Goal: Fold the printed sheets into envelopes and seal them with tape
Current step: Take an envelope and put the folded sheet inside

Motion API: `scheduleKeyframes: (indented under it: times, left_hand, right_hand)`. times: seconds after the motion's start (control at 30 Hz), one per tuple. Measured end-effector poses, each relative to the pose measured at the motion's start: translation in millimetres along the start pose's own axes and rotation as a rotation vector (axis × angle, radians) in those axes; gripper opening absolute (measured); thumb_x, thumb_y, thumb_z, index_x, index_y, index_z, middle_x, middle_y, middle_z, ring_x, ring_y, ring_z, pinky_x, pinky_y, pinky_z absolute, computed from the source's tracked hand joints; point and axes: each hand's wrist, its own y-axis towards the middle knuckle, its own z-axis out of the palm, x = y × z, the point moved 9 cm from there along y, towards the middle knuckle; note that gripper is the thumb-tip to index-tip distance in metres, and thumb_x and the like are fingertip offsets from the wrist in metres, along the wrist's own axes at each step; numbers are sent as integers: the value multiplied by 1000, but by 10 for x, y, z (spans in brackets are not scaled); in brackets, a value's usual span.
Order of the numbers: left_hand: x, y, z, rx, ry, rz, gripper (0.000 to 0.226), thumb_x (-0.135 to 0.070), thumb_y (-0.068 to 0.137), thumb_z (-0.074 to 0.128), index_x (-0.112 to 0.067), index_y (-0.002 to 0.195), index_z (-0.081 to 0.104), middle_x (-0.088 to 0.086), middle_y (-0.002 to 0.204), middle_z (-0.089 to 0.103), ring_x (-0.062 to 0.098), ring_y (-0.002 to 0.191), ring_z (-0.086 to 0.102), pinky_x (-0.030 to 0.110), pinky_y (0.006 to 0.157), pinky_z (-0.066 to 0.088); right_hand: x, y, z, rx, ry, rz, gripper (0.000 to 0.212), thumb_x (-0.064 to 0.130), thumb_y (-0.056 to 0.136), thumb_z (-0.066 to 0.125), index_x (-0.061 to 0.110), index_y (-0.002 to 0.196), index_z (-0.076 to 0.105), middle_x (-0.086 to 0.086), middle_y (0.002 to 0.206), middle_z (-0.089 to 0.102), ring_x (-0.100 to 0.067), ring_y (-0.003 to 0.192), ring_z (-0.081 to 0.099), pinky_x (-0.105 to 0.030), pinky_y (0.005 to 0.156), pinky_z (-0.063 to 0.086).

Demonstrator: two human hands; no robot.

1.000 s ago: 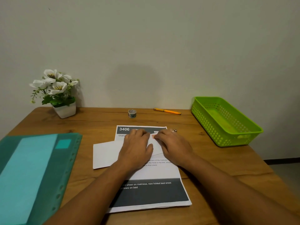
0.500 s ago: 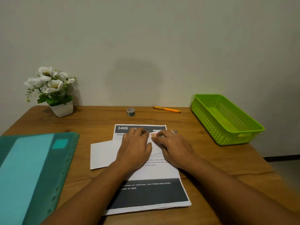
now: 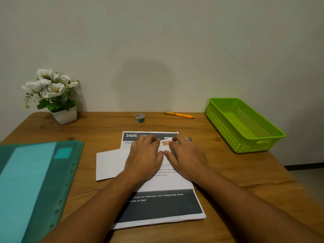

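Note:
A stack of printed sheets [image 3: 163,206] with dark bands lies in the middle of the wooden table [image 3: 105,127]. On top of it rests a folded white envelope [image 3: 112,162], sticking out to the left. My left hand [image 3: 145,155] and my right hand [image 3: 184,155] lie flat on the envelope, side by side, fingers pressing down. A small pink and green piece of tape [image 3: 165,142] shows between my fingertips on the envelope. A small roll of tape [image 3: 139,118] stands at the back of the table.
An orange pen [image 3: 178,114] lies near the wall. A green plastic basket [image 3: 243,125] sits at the right. A teal folder [image 3: 33,186] covers the left side. A white pot of flowers [image 3: 52,95] stands at the back left.
My hands have drawn slightly apart, so the pink tape piece between the fingertips shows more. The view has shifted a little; the envelope stays in place.

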Motion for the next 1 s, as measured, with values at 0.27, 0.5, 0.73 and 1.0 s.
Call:
scheduleKeyframes:
  times: [0.27,0.5,0.73,1.0]
  left_hand:
    - [1,-12,3,3,-8,9,48,-40,104,41,-21,146,52,-3,147,48,17,132,39,40,109,37]
    - [-21,-20,-22,6,5,0,49,-41,104,41,-21,148,51,-2,149,48,17,133,39,40,110,36]
    - [-22,-15,-28,2,-1,0,48,-40,104,41,-22,148,51,-3,148,48,17,133,39,39,110,36]
    - [-28,-13,-39,-4,8,-6,49,-43,104,42,-22,148,51,-4,148,49,16,133,39,38,109,37]
  right_hand:
    - [-18,22,42,7,98,-8,43,40,106,40,28,143,57,-4,139,55,-25,121,52,-41,93,48]
    - [37,-2,-6,-9,121,-12,35,36,108,46,30,136,64,-4,146,53,-25,126,51,-38,96,50]
    - [9,17,66,14,60,11,42,42,106,37,35,145,52,-5,145,52,-25,123,50,-41,92,47]
    - [-32,5,66,61,-37,140,60,58,105,31,23,147,56,-7,151,51,-23,132,49,-42,101,45]
